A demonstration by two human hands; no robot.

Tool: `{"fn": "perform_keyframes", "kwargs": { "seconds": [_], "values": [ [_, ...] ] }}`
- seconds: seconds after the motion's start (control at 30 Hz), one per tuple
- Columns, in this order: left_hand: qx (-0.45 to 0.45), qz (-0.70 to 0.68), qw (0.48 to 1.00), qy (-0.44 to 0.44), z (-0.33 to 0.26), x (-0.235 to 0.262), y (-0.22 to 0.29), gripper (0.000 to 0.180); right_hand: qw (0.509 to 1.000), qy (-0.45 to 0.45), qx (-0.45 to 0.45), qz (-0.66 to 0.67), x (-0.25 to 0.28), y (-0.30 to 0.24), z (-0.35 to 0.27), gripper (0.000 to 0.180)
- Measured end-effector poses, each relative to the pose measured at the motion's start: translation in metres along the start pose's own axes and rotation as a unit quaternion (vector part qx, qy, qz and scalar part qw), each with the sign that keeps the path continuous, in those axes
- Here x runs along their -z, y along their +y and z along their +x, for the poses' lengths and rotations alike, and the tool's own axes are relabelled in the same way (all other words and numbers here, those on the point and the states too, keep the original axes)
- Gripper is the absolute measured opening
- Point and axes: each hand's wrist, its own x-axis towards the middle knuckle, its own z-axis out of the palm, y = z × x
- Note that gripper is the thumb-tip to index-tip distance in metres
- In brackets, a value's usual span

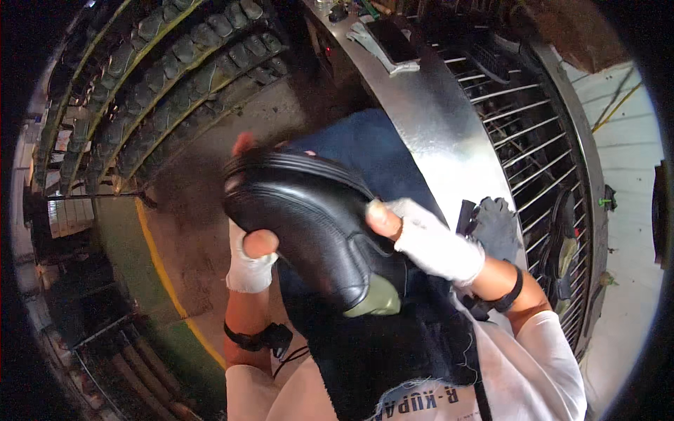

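A black leather shoe [302, 224] is held up in front of my body, its sole edge turned upward and away. From its opening, at the lower end, a green shoe last [378, 297] sticks out. My left hand [253, 258], in a white glove with bare fingertips, grips the shoe's left end, the thumb pressed on the leather and fingertips showing past the far side. In a similar glove, my right hand [428, 238] holds the shoe's right side by the sole edge, thumb on top. Its other fingers are hidden behind the shoe. Beneath lies a dark blue apron [375, 144].
To the right runs a shiny metal bench top [432, 105] with a grey glove [495, 224], a white cloth [375, 45] and a dark flat device [393, 38]. Beyond it is a barred metal rack [530, 130] with shoes. Tiered shoe racks [175, 67] stand left, past a yellow floor line [163, 270].
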Motion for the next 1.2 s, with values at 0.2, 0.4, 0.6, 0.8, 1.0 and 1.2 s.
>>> {"fn": "perform_keyframes", "kwargs": {
  "seconds": [0.2,0.4,0.6,0.8,1.0,1.2],
  "values": [
    [0.056,-0.135,0.987,-0.062,-0.026,0.02,-0.026,0.112,0.872,0.172,0.309,-0.337,0.029,0.018,-0.006,0.032],
    [0.099,-0.303,0.931,-0.176,-0.014,0.058,-0.074,0.105,0.949,0.013,0.23,-0.216,0.025,0.014,-0.01,0.04],
    [0.226,-0.255,0.928,-0.151,0.006,-0.027,-0.037,0.1,0.876,0.054,0.327,-0.351,0.057,0.02,-0.037,0.044],
    [0.059,0.129,0.987,-0.071,0.023,-0.066,-0.015,0.098,0.865,0.187,0.297,-0.359,0.06,-0.071,-0.034,0.06],
    [-0.086,0.414,0.877,-0.229,0.028,-0.083,0.003,0.085,0.908,0.008,0.288,-0.305,0.044,-0.091,-0.018,0.042],
    [-0.18,0.388,0.902,0.067,0.025,-0.089,0.028,0.071,0.929,0.139,0.327,-0.105,0.039,-0.037,-0.033,0.107]
  ]
}}
